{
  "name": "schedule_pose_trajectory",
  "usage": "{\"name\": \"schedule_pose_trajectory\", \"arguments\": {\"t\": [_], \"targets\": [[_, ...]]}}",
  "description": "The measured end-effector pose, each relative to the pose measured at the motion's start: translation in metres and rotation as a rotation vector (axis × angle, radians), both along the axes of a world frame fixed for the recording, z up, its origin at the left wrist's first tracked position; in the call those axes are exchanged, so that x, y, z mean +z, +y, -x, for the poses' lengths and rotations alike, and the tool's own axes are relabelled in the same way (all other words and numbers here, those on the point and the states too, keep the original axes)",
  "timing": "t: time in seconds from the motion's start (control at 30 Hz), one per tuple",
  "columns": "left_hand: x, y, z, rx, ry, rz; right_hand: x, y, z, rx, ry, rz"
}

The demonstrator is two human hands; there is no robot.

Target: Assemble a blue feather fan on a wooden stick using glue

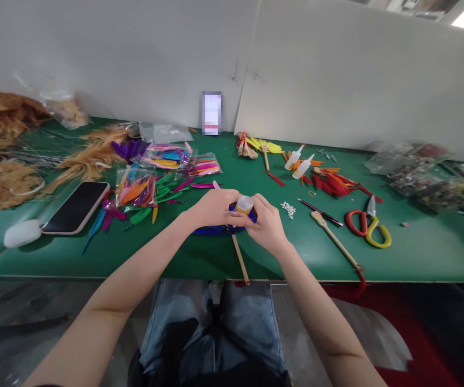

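My right hand (pixel 268 223) is closed around a small glue bottle (pixel 244 204), whose round pale end faces up and shows a yellow band. Close against it, my left hand (pixel 218 207) has curled fingers; what they grip is hidden. Below both hands lies a blue feather fan (pixel 210 231), mostly covered. Its wooden handle (pixel 240 260) points toward me and reaches the table's front edge. A pale pointed tip (pixel 215 185) sticks out behind my left hand; I cannot tell what it belongs to.
Bagged coloured feathers (pixel 135 188), a phone (pixel 77 208) and a white case (pixel 22 234) lie left. Rightward are white beads (pixel 287 209), a pen (pixel 320 212), a wooden stick (pixel 334 239), scissors (pixel 367 223), red feathers (pixel 332 183) and two glue bottles (pixel 303 166). A lit phone (pixel 211 113) leans behind.
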State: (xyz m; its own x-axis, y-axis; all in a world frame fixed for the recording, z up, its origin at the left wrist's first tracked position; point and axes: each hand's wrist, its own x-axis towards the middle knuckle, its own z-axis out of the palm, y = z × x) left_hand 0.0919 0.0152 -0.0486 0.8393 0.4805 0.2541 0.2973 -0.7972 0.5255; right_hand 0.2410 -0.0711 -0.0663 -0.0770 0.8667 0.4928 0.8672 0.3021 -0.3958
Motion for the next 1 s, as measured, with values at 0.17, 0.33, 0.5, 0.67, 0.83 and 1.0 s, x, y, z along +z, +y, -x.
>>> {"name": "schedule_pose_trajectory", "arguments": {"t": [0.17,0.33,0.5,0.67,0.83,1.0], "targets": [[0.0,0.0,-0.001,-0.02,-0.052,0.03,-0.002,0.0,0.003,-0.003,0.029,-0.002],[-0.003,0.001,-0.003,-0.044,-0.091,0.03,-0.005,0.002,0.003,-0.009,0.057,-0.009],[-0.008,0.002,-0.005,-0.06,-0.153,0.038,-0.008,0.003,0.002,0.0,0.09,-0.022],[-0.009,-0.001,-0.007,-0.037,-0.2,0.027,-0.009,0.005,0.002,0.022,0.132,-0.045],[-0.011,-0.003,-0.008,-0.012,-0.227,0.009,-0.009,0.006,0.003,0.037,0.166,-0.073],[-0.018,-0.001,-0.012,-0.016,-0.257,0.01,-0.013,0.007,0.003,0.038,0.186,-0.108]]}}
